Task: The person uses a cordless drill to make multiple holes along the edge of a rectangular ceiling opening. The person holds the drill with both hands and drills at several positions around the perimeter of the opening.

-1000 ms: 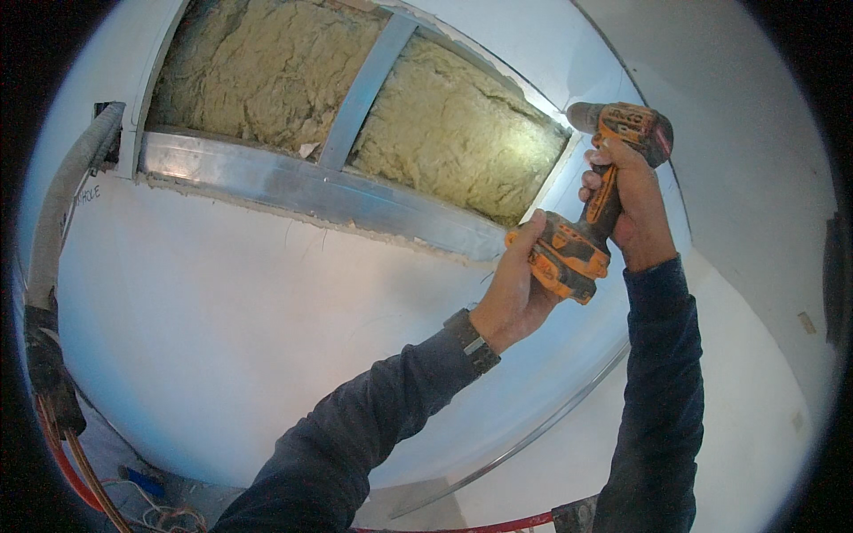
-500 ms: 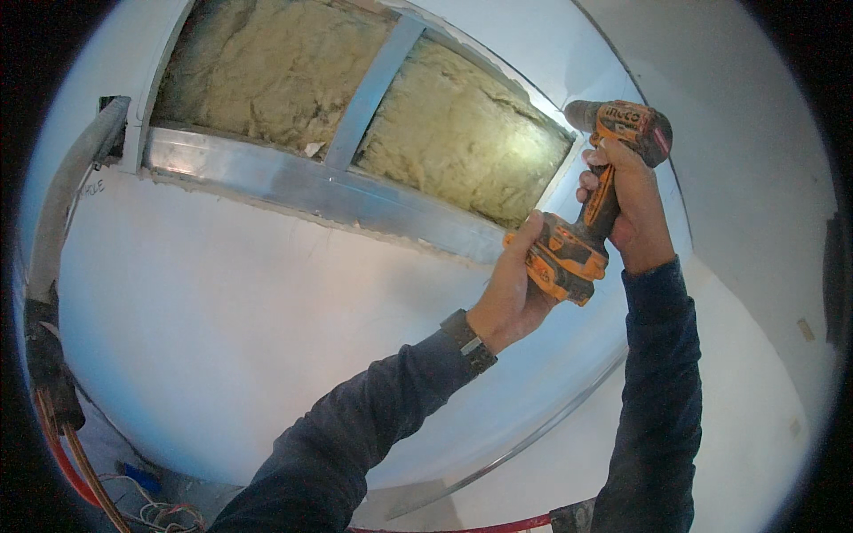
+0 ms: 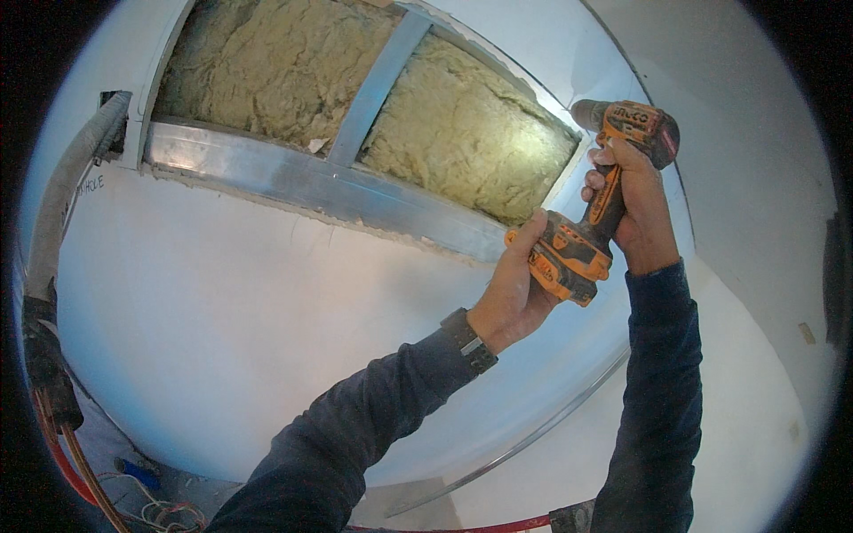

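An orange and black cordless drill [image 3: 608,200] is held up in both hands at the right end of a wall opening. My right hand [image 3: 635,191] wraps round its handle, fingers at the trigger. Lower down, my left hand [image 3: 517,293] grips the battery base, its thumb along the side. The chuck points left, toward the opening's right edge, where a bright light spot falls. Whether the drill's tip touches anything is hidden. Inside the opening sits yellowish insulation wool [image 3: 471,124], crossed by a metal stud [image 3: 378,89] above a shiny metal track [image 3: 293,173].
White wall board [image 3: 267,338] surrounds the opening. On the left, a wrapped grey pipe [image 3: 67,186] bends out of a small hole, with copper tubes [image 3: 105,484] below. Loose wires [image 3: 164,511] lie on the floor. A curved metal strip [image 3: 524,444] leans low on the right.
The drill and my right hand have shifted very slightly to the right in the picture. Both hands keep their grip.
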A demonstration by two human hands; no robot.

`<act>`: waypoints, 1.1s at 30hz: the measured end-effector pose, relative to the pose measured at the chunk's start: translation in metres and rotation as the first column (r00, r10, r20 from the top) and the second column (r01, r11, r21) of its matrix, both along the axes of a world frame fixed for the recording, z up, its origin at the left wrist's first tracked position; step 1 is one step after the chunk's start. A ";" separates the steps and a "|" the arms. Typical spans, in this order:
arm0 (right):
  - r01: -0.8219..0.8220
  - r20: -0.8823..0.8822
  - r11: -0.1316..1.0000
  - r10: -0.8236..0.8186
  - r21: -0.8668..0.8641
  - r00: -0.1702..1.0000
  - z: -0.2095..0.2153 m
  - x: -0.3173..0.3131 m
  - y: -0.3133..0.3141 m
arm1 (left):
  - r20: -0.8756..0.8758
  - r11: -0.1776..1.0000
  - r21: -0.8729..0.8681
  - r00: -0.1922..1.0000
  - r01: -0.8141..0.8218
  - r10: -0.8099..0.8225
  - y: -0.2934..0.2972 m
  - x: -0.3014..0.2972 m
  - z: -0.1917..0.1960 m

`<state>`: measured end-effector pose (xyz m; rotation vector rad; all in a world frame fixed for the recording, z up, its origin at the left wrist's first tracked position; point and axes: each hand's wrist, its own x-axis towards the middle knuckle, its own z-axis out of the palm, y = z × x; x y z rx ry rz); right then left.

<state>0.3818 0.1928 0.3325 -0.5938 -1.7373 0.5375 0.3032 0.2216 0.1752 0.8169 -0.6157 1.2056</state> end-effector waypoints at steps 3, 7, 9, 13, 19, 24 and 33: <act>-0.027 -0.031 0.999 0.026 -0.028 0.999 0.000 -0.001 0.000 | 0.005 1.000 -0.010 1.000 -0.003 0.003 -0.003 -0.002 -0.001; -0.035 -0.080 0.999 0.033 -0.031 0.996 -0.001 -0.003 -0.001 | 0.003 1.000 -0.024 1.000 0.000 0.000 -0.005 -0.002 0.000; -0.031 -0.072 0.999 0.029 -0.027 0.997 -0.001 -0.003 -0.002 | 0.000 0.999 -0.041 1.000 0.000 0.000 -0.006 -0.002 0.000; -0.042 -0.053 0.999 0.040 -0.033 0.998 0.000 -0.004 -0.004 | -0.006 0.999 -0.034 1.000 0.007 -0.007 -0.006 -0.003 0.000; -0.008 -0.064 1.000 0.007 -0.018 0.998 0.000 -0.009 -0.007 | -0.010 1.000 -0.025 1.000 -0.002 0.002 -0.007 -0.006 0.001; -0.026 -0.060 0.999 0.024 -0.038 0.998 0.000 -0.011 -0.008 | -0.004 1.000 -0.031 1.000 0.000 0.000 -0.010 -0.007 0.001; -0.028 -0.051 0.999 0.027 -0.028 0.998 0.002 -0.012 -0.010 | -0.005 0.999 -0.037 1.000 0.005 -0.005 -0.012 -0.009 0.001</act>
